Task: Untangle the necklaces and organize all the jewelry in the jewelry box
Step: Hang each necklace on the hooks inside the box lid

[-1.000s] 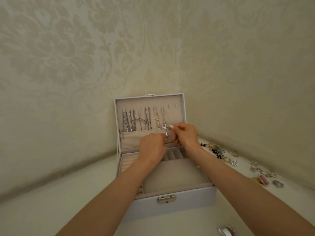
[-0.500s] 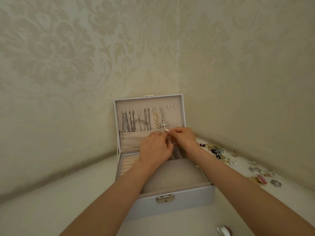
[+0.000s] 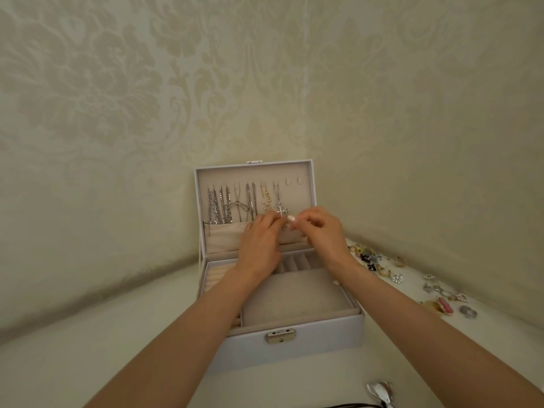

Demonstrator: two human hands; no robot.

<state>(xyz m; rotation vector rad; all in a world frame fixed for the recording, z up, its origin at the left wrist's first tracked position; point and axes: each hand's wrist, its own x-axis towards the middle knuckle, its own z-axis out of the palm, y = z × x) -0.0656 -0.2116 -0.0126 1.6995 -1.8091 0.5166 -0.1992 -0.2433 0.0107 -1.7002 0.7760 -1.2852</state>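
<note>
Jewelry box [image 3: 294,346] sits on the worktop [image 3: 88,363] straight ahead of you, lid [image 3: 254,172] upright against the patterned wall, metal clasp [image 3: 280,335] on the front wall facing you. Your left hand [image 3: 259,245] and right hand [image 3: 321,231] meet in front of the lid's lower half, over the fabric pocket [image 3: 223,237]. Both hands have the fingers curled, and the tips come together just below the cross necklace [image 3: 281,209]. Its pendant hangs from a hook in the lid, right above your fingertips and nearly touching the right thumb. What the fingertips pinch is too fine to make out, so you cannot tell whether either hand holds the chain. To the left of the cross hang a gold chain [image 3: 266,198] and a row of silver necklaces [image 3: 223,207], their lower ends tucked into the pocket. Under your wrists lie the ring rolls [image 3: 213,278] at the left and a large padded compartment [image 3: 294,298] at the front. Loose jewelry [image 3: 371,257] lies scattered on the worktop well to the right of the box, with several rings [image 3: 468,312] farther along. A silvery object [image 3: 379,391] lies near the bottom edge.
</note>
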